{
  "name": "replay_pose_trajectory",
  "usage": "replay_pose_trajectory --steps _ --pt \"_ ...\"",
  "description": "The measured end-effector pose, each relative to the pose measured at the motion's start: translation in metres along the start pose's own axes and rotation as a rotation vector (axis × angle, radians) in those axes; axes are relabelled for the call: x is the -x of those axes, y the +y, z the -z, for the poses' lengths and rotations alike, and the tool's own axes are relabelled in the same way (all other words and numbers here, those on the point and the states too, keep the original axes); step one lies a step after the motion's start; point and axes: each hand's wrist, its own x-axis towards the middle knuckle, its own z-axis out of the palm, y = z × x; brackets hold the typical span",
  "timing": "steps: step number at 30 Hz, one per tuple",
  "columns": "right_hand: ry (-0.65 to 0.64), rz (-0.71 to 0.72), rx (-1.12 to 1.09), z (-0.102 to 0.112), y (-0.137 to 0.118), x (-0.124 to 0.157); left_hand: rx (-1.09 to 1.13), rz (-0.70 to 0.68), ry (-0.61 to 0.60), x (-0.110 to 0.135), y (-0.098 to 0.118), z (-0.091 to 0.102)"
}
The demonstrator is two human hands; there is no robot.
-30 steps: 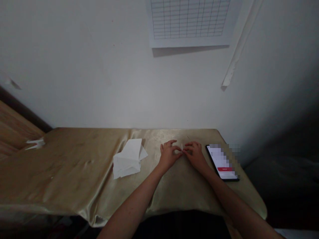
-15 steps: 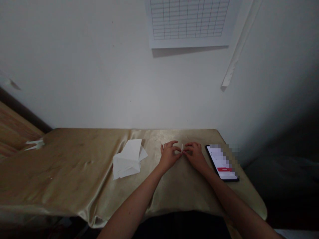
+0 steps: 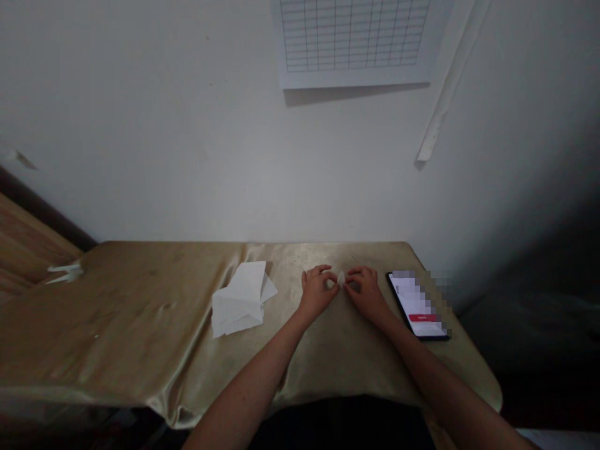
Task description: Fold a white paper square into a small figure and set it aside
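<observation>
Between my two hands, over the right half of the table, is a small piece of folded white paper [image 3: 341,279] that comes to a point at the top. My left hand [image 3: 318,291] pinches its left side between thumb and index finger, the other fingers curled loosely above. On the other side, my right hand [image 3: 364,290] pinches the paper with thumb and fingertips. The fingertips hide the paper's lower edges. To the left of my left hand lies a loose stack of white paper sheets [image 3: 241,303].
A phone [image 3: 419,309] with its screen lit lies right of my right hand. Gold satin cloth [image 3: 117,312] covers the table, with a raised crease left of the stack. Behind rises a white wall [image 3: 187,156] bearing a printed grid sheet [image 3: 354,37]. White scraps [image 3: 65,272] lie far left.
The folded paper has turned or spread slightly, so its pointed face shows wider between my fingers. My left hand has shifted a little to the left.
</observation>
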Motion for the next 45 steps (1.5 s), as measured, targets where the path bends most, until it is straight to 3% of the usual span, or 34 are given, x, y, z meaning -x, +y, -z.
replay_pose_trajectory --steps 7,22,30,45 --pt "0.012 0.031 0.019 -0.0058 0.0036 0.0021 0.025 -0.008 0.049 -0.0015 -0.0044 -0.0024" --pt "-0.043 0.067 0.083 -0.0088 0.0055 0.0038 -0.001 -0.055 0.002 0.001 -0.0015 0.0014" --pt "-0.005 0.004 0.098 -0.0024 0.0071 0.0 0.027 -0.07 0.064 0.0 -0.0055 -0.0034" --pt "-0.021 0.018 0.033 -0.0073 0.0053 0.0029 0.062 -0.07 0.037 0.0015 -0.0034 -0.0016"
